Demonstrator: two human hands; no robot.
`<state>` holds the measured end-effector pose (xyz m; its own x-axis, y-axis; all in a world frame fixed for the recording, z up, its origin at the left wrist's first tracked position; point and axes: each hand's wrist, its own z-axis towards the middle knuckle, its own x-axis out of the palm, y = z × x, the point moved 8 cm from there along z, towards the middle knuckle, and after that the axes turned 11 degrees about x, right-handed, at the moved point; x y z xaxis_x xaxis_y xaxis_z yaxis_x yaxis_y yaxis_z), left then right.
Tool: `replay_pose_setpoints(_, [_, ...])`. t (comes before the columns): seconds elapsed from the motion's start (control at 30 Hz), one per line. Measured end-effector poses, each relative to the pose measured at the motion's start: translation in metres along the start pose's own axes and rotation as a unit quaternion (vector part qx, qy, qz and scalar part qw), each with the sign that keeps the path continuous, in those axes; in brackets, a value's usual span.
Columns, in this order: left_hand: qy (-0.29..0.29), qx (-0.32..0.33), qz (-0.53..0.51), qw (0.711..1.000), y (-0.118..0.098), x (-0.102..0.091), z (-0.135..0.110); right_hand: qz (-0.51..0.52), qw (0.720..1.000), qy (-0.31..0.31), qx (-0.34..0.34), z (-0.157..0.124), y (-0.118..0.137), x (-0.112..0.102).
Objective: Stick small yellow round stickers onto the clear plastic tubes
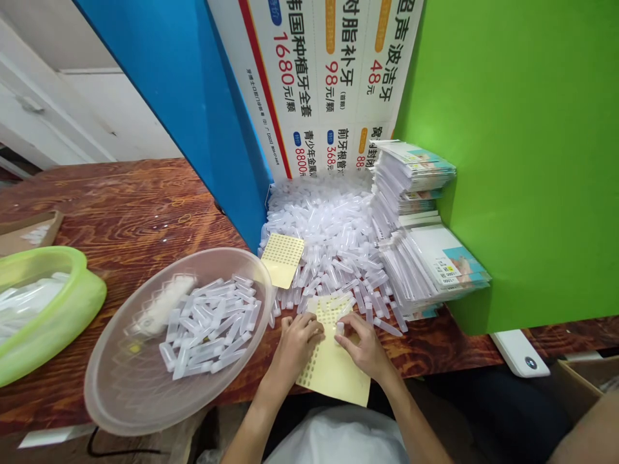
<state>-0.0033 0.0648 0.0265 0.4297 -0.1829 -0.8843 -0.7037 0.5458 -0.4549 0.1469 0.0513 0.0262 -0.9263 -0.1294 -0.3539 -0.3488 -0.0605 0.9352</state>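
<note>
In my right hand (362,345) a small clear plastic tube with a white cap (340,328) is pinched between thumb and fingers. My left hand (300,338) rests at the left edge of a yellow sheet of small round stickers (333,370). Its fingers are curled together, and whatever they may pinch is too small to make out. The sheet lies at the table's front edge under both hands, its lower part bare of dots. Just beyond my fingers spreads a large heap of capped clear tubes (324,219). A second sticker sheet (283,258) lies on the heap's left side.
Left of me stands a translucent basin (99,386) with many tubes inside. A green basin (91,290) is farther left. Stacks of printed cards (411,264) stand right of the heap. Blue (193,96) and green boards (522,161) wall both sides; a white device (520,354) lies right.
</note>
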Motion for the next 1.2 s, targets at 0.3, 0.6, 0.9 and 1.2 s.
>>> replay_pose_setpoints(0.3, [-0.017, -0.011, -0.028, 0.999, 0.002, -0.003, -0.001, -0.01, 1.0, -0.003, -0.003, 0.0, -0.003, 0.001])
replay_pose_setpoints(0.6, [-0.022, -0.02, -0.024, 0.999, 0.004, 0.001, -0.002, -0.012, 1.0, -0.007, -0.004, 0.001, -0.002, -0.001])
replay_pose_setpoints(0.9, [-0.009, -0.023, -0.019, 1.0, 0.003, 0.001, 0.0, -0.039, 0.998, -0.019, -0.038, -0.002, 0.004, -0.001])
replay_pose_setpoints(1.2, [-0.001, -0.03, -0.034, 0.999, 0.0, 0.001, -0.001, -0.076, 0.993, -0.029, -0.088, -0.011, 0.01, 0.007])
